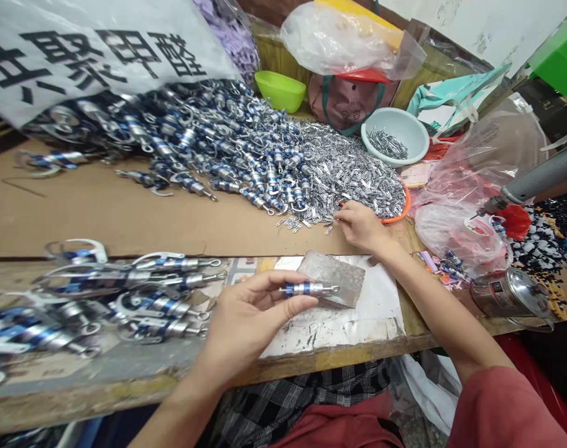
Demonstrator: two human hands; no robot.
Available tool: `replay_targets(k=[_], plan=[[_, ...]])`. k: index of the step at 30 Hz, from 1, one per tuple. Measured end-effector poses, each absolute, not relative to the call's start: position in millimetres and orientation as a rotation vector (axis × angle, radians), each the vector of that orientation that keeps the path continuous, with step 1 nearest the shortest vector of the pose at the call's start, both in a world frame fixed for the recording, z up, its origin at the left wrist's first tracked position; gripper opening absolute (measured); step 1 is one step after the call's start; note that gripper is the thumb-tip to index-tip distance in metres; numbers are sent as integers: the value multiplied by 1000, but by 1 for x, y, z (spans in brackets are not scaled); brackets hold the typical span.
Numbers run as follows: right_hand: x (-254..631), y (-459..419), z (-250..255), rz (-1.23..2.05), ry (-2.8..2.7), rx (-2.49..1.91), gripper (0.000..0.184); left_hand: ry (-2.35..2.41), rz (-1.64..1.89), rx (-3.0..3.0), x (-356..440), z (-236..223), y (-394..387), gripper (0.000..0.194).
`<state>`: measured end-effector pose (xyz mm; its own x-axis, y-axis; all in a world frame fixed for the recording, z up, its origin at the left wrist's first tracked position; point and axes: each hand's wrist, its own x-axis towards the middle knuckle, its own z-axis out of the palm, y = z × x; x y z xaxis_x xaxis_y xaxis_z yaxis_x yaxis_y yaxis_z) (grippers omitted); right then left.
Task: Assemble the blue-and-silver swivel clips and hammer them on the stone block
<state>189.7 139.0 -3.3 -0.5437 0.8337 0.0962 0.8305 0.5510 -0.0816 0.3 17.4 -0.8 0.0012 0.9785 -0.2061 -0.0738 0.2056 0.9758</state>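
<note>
My left hand pinches a small silver and blue swivel clasp just above a grey metal block on a worn white sheet. My right hand reaches forward, fingers curled, picking at the edge of a heap of small flat silver metal tabs on an orange tray; what it holds is too small to see. A large pile of silver and blue clasps lies behind. Several assembled clasps with hooks lie at the near left.
A pale bowl with metal pieces and a green bowl stand at the back. Plastic bags, a steel cup and a grey tool handle crowd the right. A printed white sack covers the back left.
</note>
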Motion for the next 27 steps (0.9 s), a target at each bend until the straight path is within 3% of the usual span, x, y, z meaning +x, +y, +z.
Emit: replay_targets(k=[3, 7, 14, 21, 27], plan=[[192, 102, 10, 331, -2254, -1396, 19, 1349, 1050, 999, 5, -6, 9, 25], [179, 44, 23, 837, -1900, -1022, 8, 1377, 1119, 1217, 8, -11, 4, 24], [166, 23, 24, 862, -1974, -946, 11, 1254, 1230, 1647, 11, -11, 3, 41], [170, 24, 31, 959, -1997, -947, 11, 1185, 1356, 1686, 7, -6, -3, 42], [170, 14, 25, 939, -1952, -928, 13, 1241, 1436, 1337, 8, -5, -5, 22]])
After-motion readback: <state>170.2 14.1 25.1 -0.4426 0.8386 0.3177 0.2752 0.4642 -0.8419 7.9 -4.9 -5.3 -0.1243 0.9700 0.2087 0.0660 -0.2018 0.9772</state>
